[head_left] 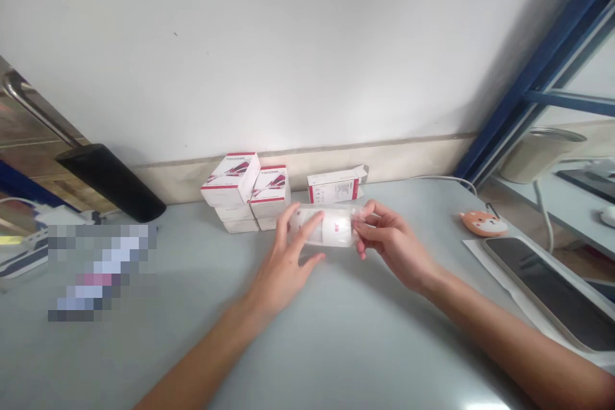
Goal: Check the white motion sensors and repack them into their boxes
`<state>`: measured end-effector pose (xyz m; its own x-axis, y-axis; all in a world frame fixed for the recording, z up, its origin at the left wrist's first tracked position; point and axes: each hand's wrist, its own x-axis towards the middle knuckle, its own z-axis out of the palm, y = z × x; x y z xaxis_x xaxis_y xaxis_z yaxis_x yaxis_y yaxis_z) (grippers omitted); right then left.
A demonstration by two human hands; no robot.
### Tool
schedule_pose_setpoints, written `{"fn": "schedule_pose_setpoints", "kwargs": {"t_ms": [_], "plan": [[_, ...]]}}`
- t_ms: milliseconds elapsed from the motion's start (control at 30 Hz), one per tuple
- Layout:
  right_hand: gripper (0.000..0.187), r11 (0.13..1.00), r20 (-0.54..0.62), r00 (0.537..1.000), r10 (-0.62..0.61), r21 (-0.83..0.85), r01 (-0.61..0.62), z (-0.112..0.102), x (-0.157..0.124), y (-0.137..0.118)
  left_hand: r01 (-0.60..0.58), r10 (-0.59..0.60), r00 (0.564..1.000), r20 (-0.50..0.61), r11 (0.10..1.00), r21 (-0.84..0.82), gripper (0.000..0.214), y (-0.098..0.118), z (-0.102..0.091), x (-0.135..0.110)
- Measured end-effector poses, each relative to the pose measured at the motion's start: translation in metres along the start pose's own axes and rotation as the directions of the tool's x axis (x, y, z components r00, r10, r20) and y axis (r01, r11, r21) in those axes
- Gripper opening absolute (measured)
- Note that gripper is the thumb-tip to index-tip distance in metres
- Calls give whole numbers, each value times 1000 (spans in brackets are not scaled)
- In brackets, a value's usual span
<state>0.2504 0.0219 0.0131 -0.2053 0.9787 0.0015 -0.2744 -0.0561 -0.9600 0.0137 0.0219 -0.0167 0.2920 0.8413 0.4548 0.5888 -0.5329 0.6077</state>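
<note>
Both my hands hold a white bottle in clear plastic wrap (331,227) above the grey table (336,339), its small red label facing me. My left hand (286,262) grips the wrap's left end, with fingers spread across it. My right hand (391,245) pinches the right end. Just behind sit a stack of white and red cartons (245,193) and a lone white carton with an open flap (337,185), not touching the bottle.
An orange fox-faced object (483,223) and a dark tablet (552,288) lie at right. A pixelated blurred item (98,272) lies at left. A black cylinder (110,182) stands at the far left, against the white wall (269,45).
</note>
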Motion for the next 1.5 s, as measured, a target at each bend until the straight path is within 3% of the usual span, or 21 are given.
{"fn": "schedule_pose_setpoints", "kwargs": {"t_ms": [67, 167, 233, 333, 400, 467, 567, 633, 700, 767, 833, 900, 967, 1033, 1100, 1167, 1267, 1367, 1500], "plan": [[31, 999, 53, 999, -6, -43, 8, -2, 2, -5, -76, 82, 996, -41, 986, 146, 53, -2, -3, 1], [27, 954, 77, 987, -139, -258, 154, -7, 4, -11, -115, 139, 986, -89, 964, 241, 49, 0, -10, 4], [26, 886, 57, 971, -231, -401, 234, -11, 6, -12, -42, 54, 996, -70, 985, 170, 49, 5, -13, 6], [22, 798, 39, 961, -273, -550, 249, -13, 7, -6, 210, -210, 978, 16, 975, -70, 38, 16, -14, 7], [18, 730, 59, 950, -308, -626, 275, -11, 6, -1, 409, -391, 912, 124, 882, -233, 44, 23, -14, 8], [18, 674, 93, 933, -348, -667, 318, -10, 6, 1, 597, -503, 802, 322, 689, -411, 51, 28, -15, 11], [22, 667, 140, 923, -358, -653, 358, -8, 7, -1, 803, -448, 595, 667, 314, -506, 57, 33, -23, 17], [26, 734, 124, 938, -324, -593, 332, -9, 8, -4, 843, -375, 534, 758, 162, -513, 57, 37, -30, 19], [29, 826, 76, 964, -256, -500, 259, -10, 10, -5, 799, -325, 580, 747, 46, -600, 50, 44, -35, 21], [31, 904, 39, 986, -163, -394, 165, -10, 11, -4, 680, -289, 686, 668, -72, -730, 45, 53, -39, 23], [32, 945, 37, 996, -78, -317, 86, -10, 11, -3, 548, -263, 798, 543, -58, -834, 49, 62, -41, 26], [32, 963, 40, 999, -21, -266, 31, -9, 10, -2, 494, -202, 861, 466, 119, -861, 55, 70, -40, 31], [28, 975, 34, 999, 7, -222, 1, -10, 8, -5, 469, -171, 882, 439, 400, -787, 59, 74, -40, 38], [20, 984, 37, 999, 33, -177, -26, -12, 7, -10, 367, -181, 926, 331, 635, -679, 54, 75, -39, 45], [13, 987, 69, 995, 71, -146, -61, -14, 5, -17, 221, -150, 975, 164, 746, -629, 45, 73, -39, 51], [10, 987, 112, 988, 109, -129, -94, -13, 3, -22, 131, -120, 991, 63, 730, -670, 38, 72, -37, 57], [12, 990, 87, 992, 92, -115, -82, -7, 0, -24, 136, -206, 978, 13, 593, -794, 36, 74, -28, 66], [23, 992, -112, 993, -25, -125, 10, -1, -1, -20, 202, -383, 923, -28, 547, -812, 49, 79, -14, 80], [34, 976, -359, 913, -194, -161, 145, -6, 6, -17, 319, -477, 878, 42, 517, -794, 48, 80, 12, 101]]}}
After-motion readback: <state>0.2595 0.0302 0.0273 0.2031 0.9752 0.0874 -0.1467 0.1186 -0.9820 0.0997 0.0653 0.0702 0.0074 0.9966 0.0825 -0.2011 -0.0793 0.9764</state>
